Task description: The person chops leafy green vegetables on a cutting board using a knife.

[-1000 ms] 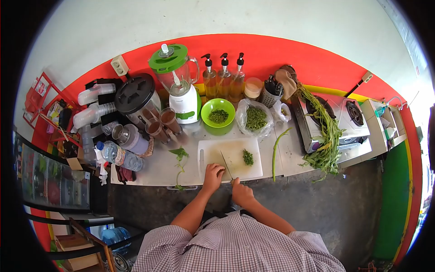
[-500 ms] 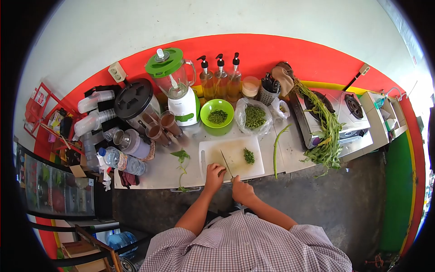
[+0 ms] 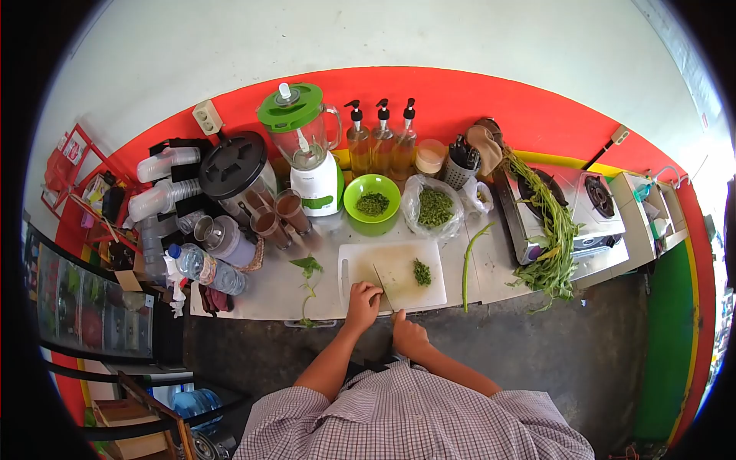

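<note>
My right hand (image 3: 409, 333) is closed round the handle of a knife (image 3: 382, 284), whose blade points up and left over the white cutting board (image 3: 360, 261). Beside the blade, my left hand (image 3: 363, 305) rests on the board's front edge with fingers curled together; what they pinch, if anything, is too small to make out. A small pile of chopped greens (image 3: 422, 272) lies on the right half of the board. Behind it stand a green bowl (image 3: 372, 186) and a clear plastic bag (image 3: 456, 218), both with chopped greens inside.
A leafy stem (image 3: 307, 290) lies left of the board, a green stalk (image 3: 466, 268) right of it. Long leafy stems (image 3: 556, 238) hang over the gas stove (image 3: 594, 218). A blender (image 3: 314, 180), pump bottles (image 3: 382, 142), brown cups (image 3: 268, 224) and a water bottle (image 3: 207, 268) stand behind and left.
The view has shifted slightly. Both hands and the knife keep nearly the same place at the board's front edge.
</note>
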The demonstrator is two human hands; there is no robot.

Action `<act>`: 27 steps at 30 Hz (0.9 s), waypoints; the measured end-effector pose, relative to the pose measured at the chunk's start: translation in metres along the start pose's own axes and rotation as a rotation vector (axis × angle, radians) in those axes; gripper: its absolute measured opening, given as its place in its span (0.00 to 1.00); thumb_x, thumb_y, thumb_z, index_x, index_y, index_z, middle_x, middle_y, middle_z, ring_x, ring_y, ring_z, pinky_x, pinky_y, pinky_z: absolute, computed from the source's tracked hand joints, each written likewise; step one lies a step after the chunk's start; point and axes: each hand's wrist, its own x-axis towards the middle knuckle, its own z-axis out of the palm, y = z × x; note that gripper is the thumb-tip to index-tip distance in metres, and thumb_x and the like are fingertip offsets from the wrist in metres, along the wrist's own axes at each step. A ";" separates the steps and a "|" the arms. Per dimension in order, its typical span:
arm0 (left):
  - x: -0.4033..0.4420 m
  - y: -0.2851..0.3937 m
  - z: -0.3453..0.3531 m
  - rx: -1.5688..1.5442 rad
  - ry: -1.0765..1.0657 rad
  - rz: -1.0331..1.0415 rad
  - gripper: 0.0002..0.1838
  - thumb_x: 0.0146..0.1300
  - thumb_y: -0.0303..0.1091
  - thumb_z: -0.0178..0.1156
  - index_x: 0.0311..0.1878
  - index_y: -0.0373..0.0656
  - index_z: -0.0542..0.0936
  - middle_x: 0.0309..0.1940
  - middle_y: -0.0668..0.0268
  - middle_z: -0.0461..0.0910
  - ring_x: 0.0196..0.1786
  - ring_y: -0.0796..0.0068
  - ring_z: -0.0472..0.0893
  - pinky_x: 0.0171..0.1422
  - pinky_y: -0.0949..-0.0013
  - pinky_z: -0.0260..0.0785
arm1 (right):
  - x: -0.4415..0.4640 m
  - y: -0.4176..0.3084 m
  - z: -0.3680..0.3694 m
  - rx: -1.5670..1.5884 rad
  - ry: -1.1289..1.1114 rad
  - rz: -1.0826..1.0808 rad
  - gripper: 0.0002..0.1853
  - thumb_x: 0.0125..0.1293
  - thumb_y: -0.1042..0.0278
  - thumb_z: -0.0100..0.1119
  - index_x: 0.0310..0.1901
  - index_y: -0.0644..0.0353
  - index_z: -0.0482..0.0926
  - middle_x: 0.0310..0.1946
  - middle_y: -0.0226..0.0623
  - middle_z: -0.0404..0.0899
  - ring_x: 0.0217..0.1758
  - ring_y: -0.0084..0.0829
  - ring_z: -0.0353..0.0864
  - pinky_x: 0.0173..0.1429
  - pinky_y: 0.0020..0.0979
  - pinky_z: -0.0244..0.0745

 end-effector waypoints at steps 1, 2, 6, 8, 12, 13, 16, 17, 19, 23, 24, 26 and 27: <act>-0.001 0.001 0.000 -0.002 0.005 0.005 0.08 0.58 0.19 0.64 0.39 0.41 0.85 0.38 0.60 0.79 0.49 0.52 0.76 0.55 0.56 0.71 | 0.004 0.002 -0.004 -0.006 -0.002 -0.003 0.32 0.67 0.67 0.55 0.67 0.77 0.56 0.41 0.60 0.86 0.45 0.56 0.89 0.50 0.49 0.85; -0.002 0.001 0.001 -0.003 0.009 -0.002 0.08 0.58 0.19 0.64 0.39 0.41 0.85 0.38 0.60 0.79 0.49 0.52 0.76 0.55 0.56 0.71 | 0.010 0.004 -0.010 -0.020 -0.001 -0.023 0.33 0.67 0.67 0.56 0.67 0.78 0.56 0.41 0.60 0.86 0.45 0.56 0.89 0.50 0.49 0.85; 0.000 -0.002 0.001 -0.019 0.001 -0.006 0.08 0.58 0.17 0.62 0.37 0.41 0.85 0.37 0.60 0.79 0.48 0.52 0.76 0.53 0.56 0.70 | 0.005 -0.001 -0.013 -0.006 -0.025 -0.028 0.34 0.66 0.67 0.57 0.67 0.78 0.56 0.40 0.59 0.86 0.45 0.54 0.90 0.49 0.49 0.85; 0.000 -0.005 0.003 -0.028 0.004 -0.018 0.08 0.58 0.17 0.62 0.37 0.41 0.85 0.36 0.60 0.79 0.47 0.52 0.76 0.53 0.56 0.70 | 0.001 -0.001 0.001 -0.009 -0.007 -0.019 0.33 0.66 0.67 0.58 0.67 0.77 0.57 0.40 0.59 0.86 0.45 0.54 0.90 0.49 0.49 0.85; 0.004 -0.001 0.002 -0.025 -0.001 -0.095 0.07 0.58 0.17 0.62 0.38 0.40 0.82 0.37 0.60 0.81 0.46 0.53 0.77 0.53 0.55 0.70 | 0.006 0.001 -0.010 -0.064 -0.032 -0.026 0.29 0.70 0.66 0.53 0.66 0.75 0.59 0.42 0.58 0.87 0.46 0.53 0.90 0.51 0.48 0.85; 0.004 0.000 0.001 -0.019 0.006 -0.097 0.08 0.58 0.16 0.62 0.39 0.39 0.81 0.37 0.60 0.81 0.46 0.54 0.77 0.53 0.55 0.71 | 0.008 0.002 -0.014 -0.063 -0.037 -0.026 0.29 0.70 0.66 0.53 0.66 0.75 0.59 0.42 0.58 0.87 0.46 0.53 0.90 0.51 0.48 0.85; 0.004 0.000 0.001 -0.127 0.018 -0.201 0.10 0.58 0.17 0.64 0.41 0.39 0.78 0.37 0.60 0.81 0.45 0.56 0.79 0.53 0.58 0.72 | 0.008 0.001 -0.018 -0.044 -0.047 -0.058 0.34 0.66 0.67 0.57 0.67 0.77 0.57 0.40 0.58 0.86 0.44 0.53 0.90 0.48 0.49 0.85; 0.005 -0.001 0.002 -0.124 0.018 -0.201 0.10 0.58 0.17 0.64 0.41 0.39 0.78 0.37 0.60 0.81 0.45 0.56 0.79 0.53 0.58 0.72 | 0.003 -0.001 -0.015 -0.037 -0.025 -0.044 0.33 0.66 0.67 0.57 0.67 0.77 0.57 0.40 0.58 0.86 0.44 0.53 0.90 0.48 0.49 0.85; 0.005 -0.001 0.002 -0.119 0.027 -0.192 0.11 0.58 0.18 0.65 0.42 0.40 0.77 0.36 0.60 0.81 0.44 0.58 0.79 0.53 0.60 0.73 | -0.001 -0.002 -0.003 -0.030 -0.008 -0.030 0.33 0.67 0.67 0.56 0.67 0.76 0.57 0.40 0.57 0.87 0.44 0.53 0.90 0.47 0.49 0.85; 0.004 0.001 0.001 -0.105 0.015 -0.235 0.10 0.58 0.18 0.65 0.41 0.40 0.77 0.36 0.60 0.81 0.44 0.58 0.79 0.53 0.59 0.73 | 0.005 -0.001 -0.009 -0.053 -0.016 -0.026 0.33 0.68 0.67 0.54 0.69 0.76 0.57 0.42 0.57 0.87 0.44 0.53 0.90 0.49 0.49 0.85; 0.003 0.000 0.002 -0.092 0.021 -0.241 0.11 0.58 0.18 0.66 0.41 0.39 0.77 0.36 0.60 0.81 0.44 0.58 0.79 0.53 0.59 0.73 | 0.005 -0.001 -0.015 -0.068 -0.037 -0.027 0.33 0.70 0.67 0.53 0.70 0.76 0.57 0.43 0.56 0.87 0.46 0.52 0.90 0.50 0.48 0.85; 0.004 0.001 0.001 -0.076 0.027 -0.241 0.11 0.57 0.18 0.66 0.41 0.39 0.77 0.36 0.60 0.81 0.43 0.59 0.79 0.53 0.59 0.73 | 0.005 0.000 -0.018 -0.045 -0.029 -0.029 0.34 0.68 0.67 0.54 0.70 0.76 0.56 0.41 0.57 0.87 0.44 0.53 0.90 0.49 0.49 0.85; 0.003 0.000 0.001 -0.085 0.030 -0.225 0.11 0.57 0.18 0.66 0.41 0.39 0.77 0.36 0.60 0.80 0.42 0.59 0.79 0.51 0.60 0.73 | 0.006 0.000 -0.019 -0.021 -0.020 -0.032 0.36 0.66 0.68 0.56 0.71 0.77 0.56 0.40 0.57 0.87 0.42 0.55 0.90 0.48 0.49 0.85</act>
